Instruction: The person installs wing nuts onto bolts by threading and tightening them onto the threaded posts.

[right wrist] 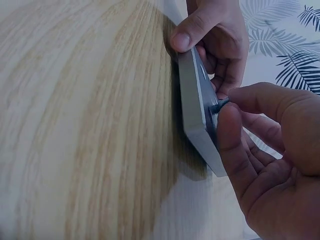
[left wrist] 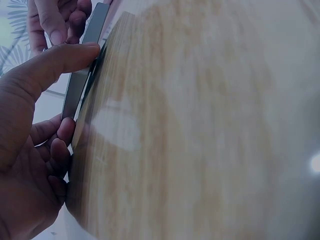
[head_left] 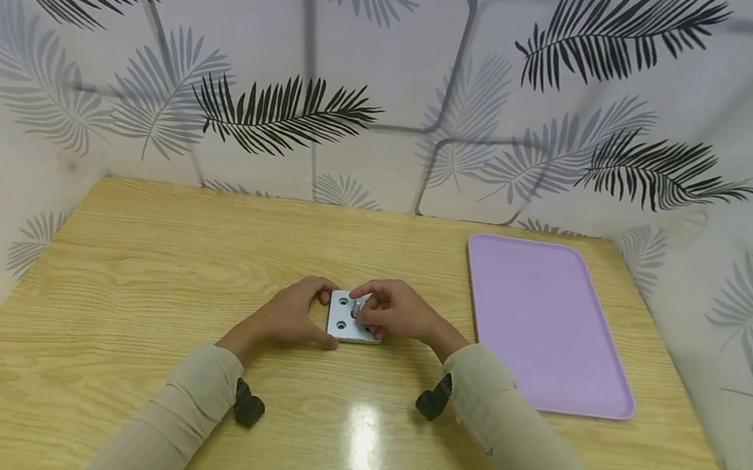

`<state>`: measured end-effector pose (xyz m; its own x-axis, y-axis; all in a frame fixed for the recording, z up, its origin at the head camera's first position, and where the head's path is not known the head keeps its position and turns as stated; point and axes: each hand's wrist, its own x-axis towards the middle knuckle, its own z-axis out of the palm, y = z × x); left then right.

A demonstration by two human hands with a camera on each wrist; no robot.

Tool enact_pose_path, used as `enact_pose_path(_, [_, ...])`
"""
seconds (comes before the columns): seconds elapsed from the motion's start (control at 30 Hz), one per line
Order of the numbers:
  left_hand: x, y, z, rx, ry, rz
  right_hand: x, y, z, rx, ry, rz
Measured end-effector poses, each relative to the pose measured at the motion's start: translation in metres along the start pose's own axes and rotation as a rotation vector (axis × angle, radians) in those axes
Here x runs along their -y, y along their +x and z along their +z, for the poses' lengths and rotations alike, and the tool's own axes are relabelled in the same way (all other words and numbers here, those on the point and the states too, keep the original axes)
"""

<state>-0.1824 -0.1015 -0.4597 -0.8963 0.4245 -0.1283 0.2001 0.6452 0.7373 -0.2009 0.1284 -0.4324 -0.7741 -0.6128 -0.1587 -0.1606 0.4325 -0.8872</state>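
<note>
A small silver metal plate (head_left: 354,331) with round holes lies on the wooden table in the head view. My left hand (head_left: 294,309) grips it from the left, thumb at the near edge and fingers at the far corner. From its top face rises a short metal pin (head_left: 356,308); whether it is threaded is too small to tell. Thumb and index finger of my right hand (head_left: 403,311) pinch this pin, clearest in the right wrist view, where the pin (right wrist: 219,105) meets the plate's face. In the left wrist view, the plate (left wrist: 80,82) shows edge-on under the left thumb.
A purple tray (head_left: 538,322) lies to the right on the wooden table (head_left: 202,243), beyond the right forearm. Leaf-patterned cloth (head_left: 372,162) hangs behind the table and along both sides. A dark wrist camera (head_left: 248,405) sits under the left cuff, another camera (head_left: 435,397) under the right.
</note>
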Motion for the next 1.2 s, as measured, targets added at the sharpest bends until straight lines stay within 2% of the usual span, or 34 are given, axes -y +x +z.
enact_pose_path(0.53, [0.0015, 0.0005, 0.0005, -0.004, -0.01, -0.005, -0.0012, 0.0007, -0.0011, -0.075, -0.044, 0.041])
enact_pose_path(0.9, [0.0011, 0.0009, 0.0003, -0.005, -0.004, -0.002, -0.0017, -0.0005, -0.0013, -0.09, -0.006, 0.06])
enact_pose_path(1.2, [0.0007, 0.0006, 0.0007, -0.01, -0.003, -0.001, -0.0013, -0.0017, -0.0022, -0.096, -0.024, 0.059])
